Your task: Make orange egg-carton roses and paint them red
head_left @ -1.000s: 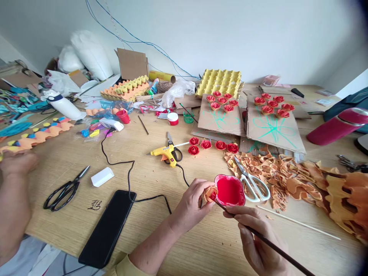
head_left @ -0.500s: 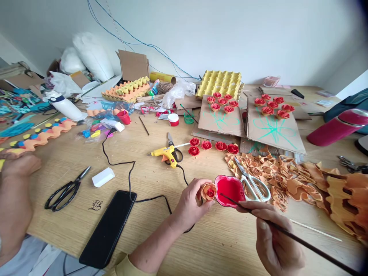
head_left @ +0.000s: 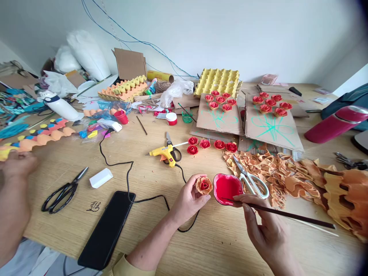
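Note:
My left hand (head_left: 185, 203) is closed on a paper flower (head_left: 204, 185), cut from orange egg-carton pulp, with red paint at its centre. In my right hand (head_left: 266, 226) is a long dark paintbrush (head_left: 290, 215), pinched near its front end. The brush tip lies in a small dish of red paint (head_left: 228, 189), just right of the flower; the bristles are hard to make out. Behind the hands sit several red-painted flowers (head_left: 205, 143) on the table. White-handled scissors (head_left: 253, 184) lie beside the dish, partly on orange carton scraps (head_left: 267, 168).
A yellow glue gun (head_left: 163, 152) rests on dark scissors, its cord running behind my left hand. A phone (head_left: 106, 230) and black scissors (head_left: 61, 193) lie left. Flowers stand on cardboard (head_left: 271, 126) at the back. Another person's arm (head_left: 13, 207) is at far left.
My right hand has tilted the paintbrush flatter, its tip still at the paint dish. My left hand has turned the flower to face more upward and toward me.

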